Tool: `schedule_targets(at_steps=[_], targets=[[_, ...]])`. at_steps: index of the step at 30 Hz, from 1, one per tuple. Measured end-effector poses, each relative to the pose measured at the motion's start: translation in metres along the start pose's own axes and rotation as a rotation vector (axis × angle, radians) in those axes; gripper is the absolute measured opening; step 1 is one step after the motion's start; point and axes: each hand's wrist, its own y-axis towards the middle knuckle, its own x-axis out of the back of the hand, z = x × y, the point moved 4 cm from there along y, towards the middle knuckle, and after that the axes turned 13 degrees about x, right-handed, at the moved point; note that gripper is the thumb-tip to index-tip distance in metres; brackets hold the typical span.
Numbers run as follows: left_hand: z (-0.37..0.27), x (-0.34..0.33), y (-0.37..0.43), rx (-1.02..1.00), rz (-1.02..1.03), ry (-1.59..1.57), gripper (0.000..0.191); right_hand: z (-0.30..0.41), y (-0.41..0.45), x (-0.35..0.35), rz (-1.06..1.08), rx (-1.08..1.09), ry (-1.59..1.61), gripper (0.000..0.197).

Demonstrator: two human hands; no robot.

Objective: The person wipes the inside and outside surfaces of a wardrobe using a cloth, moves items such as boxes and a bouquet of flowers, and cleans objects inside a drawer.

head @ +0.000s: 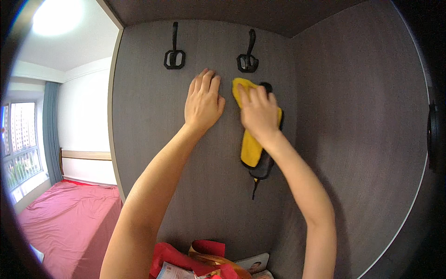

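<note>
My right hand (259, 113) presses a yellow cloth with dark edging (251, 148) against the dark grey panel (209, 174) of a cabinet. The cloth hangs down below the hand, and a thin dark loop dangles from its lower end. My left hand (204, 99) lies against the same panel, to the left of the cloth, with its fingers bent slightly and nothing seen in it. Above the hands are two black metal coat hooks, the left one (174, 59) and the right one (247, 62), the latter just above the cloth.
Red bags (174, 256) and printed papers (174, 272) lie at the bottom of the cabinet. A side panel (355, 122) stands at the right. Beyond the cabinet's left edge (112, 104) are a bed with a pink sheet (73, 212), a blue-grey curtain (51, 132) and a window (22, 139).
</note>
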Motion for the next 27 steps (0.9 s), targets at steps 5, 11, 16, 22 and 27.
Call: schedule_targets(at_steps=[5, 11, 16, 22, 27], targets=[[-0.008, -0.007, 0.009, -0.032, 0.0, 0.098, 0.054, -0.066, 0.002, -0.011, -0.066, -0.369, 0.213, 0.051], [-0.023, -0.03, 0.064, 0.04, 0.079, -0.05, 0.065, -0.07, 0.042, -0.027, -0.137, -0.359, 0.352, 0.056], [-0.017, -0.048, 0.08, -0.069, 0.043, -0.004, 0.063, -0.072, 0.036, -0.027, -0.197, -0.317, 0.366, 0.05], [-0.012, -0.061, 0.089, -0.128, 0.076, 0.029, 0.062, -0.063, 0.015, -0.033, -0.223, -0.299, 0.249, 0.043], [-0.011, -0.064, 0.086, -0.164, 0.127, 0.049, 0.063, -0.06, -0.013, -0.035, -0.288, -0.26, 0.304, 0.046]])
